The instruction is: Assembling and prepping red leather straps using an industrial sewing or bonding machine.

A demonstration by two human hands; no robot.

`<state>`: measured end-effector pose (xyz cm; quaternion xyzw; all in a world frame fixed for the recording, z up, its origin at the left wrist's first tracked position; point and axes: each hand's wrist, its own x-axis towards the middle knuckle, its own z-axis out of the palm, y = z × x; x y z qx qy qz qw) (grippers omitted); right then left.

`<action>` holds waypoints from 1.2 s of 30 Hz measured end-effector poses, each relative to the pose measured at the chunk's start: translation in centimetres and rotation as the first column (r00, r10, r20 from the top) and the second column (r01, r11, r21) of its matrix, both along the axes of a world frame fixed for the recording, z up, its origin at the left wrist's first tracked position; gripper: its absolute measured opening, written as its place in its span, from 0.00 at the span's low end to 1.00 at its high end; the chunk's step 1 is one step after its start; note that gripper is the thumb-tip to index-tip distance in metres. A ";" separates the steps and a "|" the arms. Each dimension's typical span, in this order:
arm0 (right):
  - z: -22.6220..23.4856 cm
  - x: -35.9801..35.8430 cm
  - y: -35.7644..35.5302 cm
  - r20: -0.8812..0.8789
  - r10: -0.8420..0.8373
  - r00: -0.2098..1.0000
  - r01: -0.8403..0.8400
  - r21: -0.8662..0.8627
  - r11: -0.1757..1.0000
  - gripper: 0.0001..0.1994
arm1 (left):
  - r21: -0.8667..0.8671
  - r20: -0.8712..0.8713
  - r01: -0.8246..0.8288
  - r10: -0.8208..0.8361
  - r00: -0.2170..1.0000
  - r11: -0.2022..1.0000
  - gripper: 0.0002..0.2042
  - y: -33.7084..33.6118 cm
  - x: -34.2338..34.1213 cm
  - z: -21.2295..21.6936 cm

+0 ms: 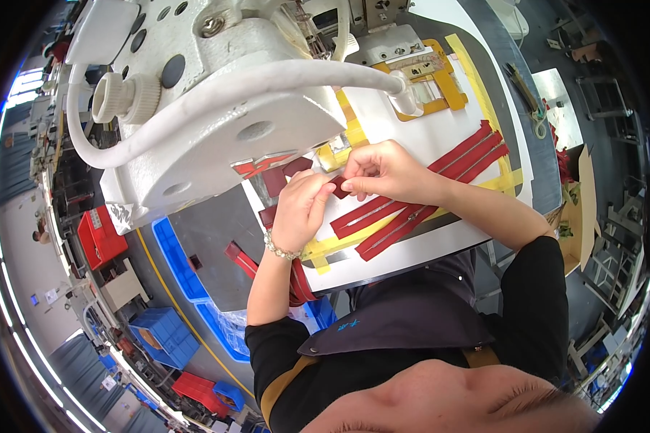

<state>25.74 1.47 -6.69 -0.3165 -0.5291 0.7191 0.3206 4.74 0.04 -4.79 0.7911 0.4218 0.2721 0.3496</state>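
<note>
Over the white work surface, my left hand [300, 207] and my right hand [386, 173] come close together. A small dark red piece [340, 187] shows between them, pinched by the fingertips of both; its kind is hard to make out. Two long red zippers [455, 163] with silver teeth lie crosswise beneath my right wrist and forearm, their near ends by the yellow tape. Beyond my left hand, more dark red patches [274, 180] lie under the machine head. My left wrist wears a beaded bracelet.
A big white sewing machine [224, 130] with a thick white hose overhangs the left and far side. A yellow clamp frame [440, 79] sits at the far right. Red zippers [300, 283] hang over the near table edge. Blue bins [177, 260] stand left, a cardboard box [579, 216] right.
</note>
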 end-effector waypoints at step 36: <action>2.5 1.0 6.7 0.511 0.099 0.854 -0.096 -0.033 0.995 0.07 | 0.480 -0.474 0.024 0.236 0.848 0.877 0.21 -0.5 1.7 -1.6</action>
